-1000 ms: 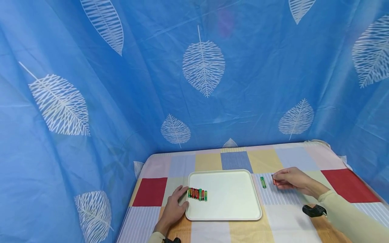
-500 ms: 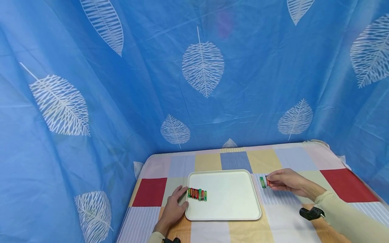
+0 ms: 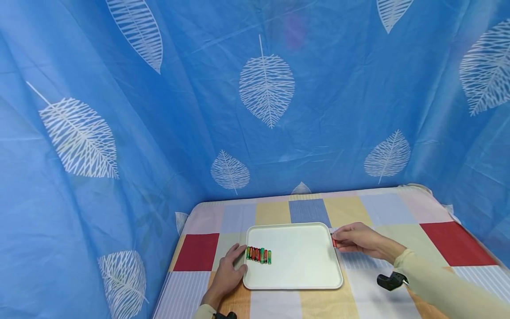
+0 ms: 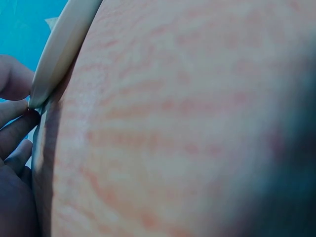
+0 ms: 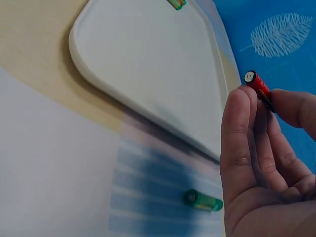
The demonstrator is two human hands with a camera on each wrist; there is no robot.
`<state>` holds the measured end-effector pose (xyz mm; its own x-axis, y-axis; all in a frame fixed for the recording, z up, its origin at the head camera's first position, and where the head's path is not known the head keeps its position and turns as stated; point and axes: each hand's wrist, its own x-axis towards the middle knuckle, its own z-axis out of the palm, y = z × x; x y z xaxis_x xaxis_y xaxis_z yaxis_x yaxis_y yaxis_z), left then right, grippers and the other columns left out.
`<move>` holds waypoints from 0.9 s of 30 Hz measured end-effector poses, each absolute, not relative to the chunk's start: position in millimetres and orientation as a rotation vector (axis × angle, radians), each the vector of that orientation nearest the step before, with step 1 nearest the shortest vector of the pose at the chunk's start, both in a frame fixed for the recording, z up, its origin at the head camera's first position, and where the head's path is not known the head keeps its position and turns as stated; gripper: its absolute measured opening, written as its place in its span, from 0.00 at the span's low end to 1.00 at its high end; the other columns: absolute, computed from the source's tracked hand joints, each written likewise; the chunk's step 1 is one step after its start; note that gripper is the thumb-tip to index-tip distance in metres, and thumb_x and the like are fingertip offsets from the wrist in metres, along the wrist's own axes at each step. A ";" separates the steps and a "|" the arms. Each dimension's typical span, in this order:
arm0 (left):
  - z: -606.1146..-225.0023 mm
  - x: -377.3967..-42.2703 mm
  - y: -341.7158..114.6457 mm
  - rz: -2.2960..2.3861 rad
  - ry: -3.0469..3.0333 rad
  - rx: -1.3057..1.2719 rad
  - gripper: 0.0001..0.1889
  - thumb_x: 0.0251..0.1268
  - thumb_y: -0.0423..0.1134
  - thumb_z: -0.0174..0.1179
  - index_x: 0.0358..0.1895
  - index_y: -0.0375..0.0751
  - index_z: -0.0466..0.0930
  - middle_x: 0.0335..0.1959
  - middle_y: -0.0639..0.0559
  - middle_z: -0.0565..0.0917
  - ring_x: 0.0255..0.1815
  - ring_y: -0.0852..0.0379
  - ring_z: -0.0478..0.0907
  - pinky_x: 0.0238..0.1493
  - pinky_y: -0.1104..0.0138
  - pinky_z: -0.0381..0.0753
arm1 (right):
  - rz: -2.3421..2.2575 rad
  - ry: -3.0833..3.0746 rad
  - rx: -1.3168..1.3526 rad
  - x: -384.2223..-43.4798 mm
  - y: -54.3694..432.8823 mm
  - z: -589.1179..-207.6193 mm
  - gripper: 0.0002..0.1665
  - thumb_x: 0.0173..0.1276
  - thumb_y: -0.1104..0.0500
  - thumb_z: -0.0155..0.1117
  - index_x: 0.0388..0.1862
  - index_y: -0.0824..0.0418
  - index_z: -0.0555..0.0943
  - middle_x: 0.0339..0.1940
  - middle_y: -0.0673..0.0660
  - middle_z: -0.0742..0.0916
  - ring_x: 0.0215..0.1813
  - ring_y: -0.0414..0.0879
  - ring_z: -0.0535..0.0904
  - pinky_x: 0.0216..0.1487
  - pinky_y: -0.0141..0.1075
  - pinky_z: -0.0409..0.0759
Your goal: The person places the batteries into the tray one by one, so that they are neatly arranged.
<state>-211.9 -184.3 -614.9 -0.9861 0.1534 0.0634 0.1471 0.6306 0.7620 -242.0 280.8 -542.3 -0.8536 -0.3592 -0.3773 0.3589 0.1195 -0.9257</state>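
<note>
My right hand (image 3: 358,239) pinches a red battery (image 5: 260,90) between thumb and fingertips, overlapping the right rim of the white tray (image 3: 299,257) in the head view. Below that hand, a green battery (image 5: 205,201) lies on the striped cloth; in the head view the hand hides it. Several red and green batteries (image 3: 259,255) lie side by side in a row at the tray's left side. My left hand (image 3: 228,274) rests at the tray's left edge, its fingers and thumb against the rim (image 4: 61,54).
A patchwork cloth (image 3: 279,305) covers the table under the tray. Behind and to the left hangs a blue curtain (image 3: 191,110) with white leaf prints. A dark device (image 3: 392,281) is at the right wrist.
My right hand has moved left with the red battery, passing over the green battery on the cloth to the tray's right rim. The left hand has stayed at the tray.
</note>
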 end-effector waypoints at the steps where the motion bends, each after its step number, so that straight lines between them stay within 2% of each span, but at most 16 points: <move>1: -615.1 -211.9 -184.3 1.320 2.829 0.260 0.32 0.65 0.33 0.67 0.76 0.42 0.80 0.82 0.31 0.70 0.83 0.24 0.66 0.79 0.28 0.64 | -1.794 1.873 0.002 -242.4 277.3 -542.4 0.24 0.80 0.58 0.69 0.64 0.76 0.83 0.41 0.55 0.93 0.40 0.42 0.92 0.50 0.40 0.93; 6: -616.1 -211.3 -185.2 1.338 2.812 0.253 0.32 0.65 0.33 0.67 0.76 0.43 0.80 0.83 0.31 0.69 0.83 0.24 0.64 0.80 0.27 0.62 | -1.812 1.863 -0.002 -242.9 258.4 -540.8 0.27 0.80 0.58 0.68 0.66 0.78 0.81 0.40 0.55 0.93 0.40 0.41 0.92 0.48 0.37 0.93; 14: -615.8 -212.2 -185.0 1.328 2.825 0.258 0.32 0.66 0.33 0.67 0.76 0.44 0.80 0.82 0.31 0.70 0.83 0.24 0.66 0.79 0.27 0.63 | -1.833 1.844 -0.042 -248.3 230.7 -544.8 0.26 0.79 0.60 0.68 0.64 0.80 0.81 0.38 0.55 0.93 0.39 0.40 0.92 0.45 0.35 0.93; 20: -616.8 -213.1 -184.8 1.338 2.811 0.228 0.32 0.67 0.34 0.66 0.76 0.43 0.80 0.83 0.31 0.69 0.83 0.24 0.65 0.78 0.24 0.61 | -1.847 1.829 -0.055 -250.6 210.0 -548.8 0.23 0.78 0.60 0.69 0.62 0.79 0.82 0.38 0.54 0.93 0.39 0.40 0.92 0.45 0.35 0.93; 27: -617.2 -213.0 -185.0 1.356 2.803 0.234 0.32 0.67 0.34 0.66 0.76 0.43 0.80 0.83 0.30 0.69 0.83 0.24 0.64 0.80 0.26 0.60 | -1.844 1.801 -0.088 -252.0 187.7 -547.6 0.21 0.78 0.61 0.68 0.59 0.77 0.84 0.37 0.55 0.94 0.37 0.40 0.92 0.43 0.34 0.93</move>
<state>-213.0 -185.0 -617.2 -0.9886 0.1424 0.0482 0.1262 0.6116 0.7810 -252.0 187.7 -547.6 -0.8437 -0.4255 -0.3272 0.3372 0.0540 -0.9399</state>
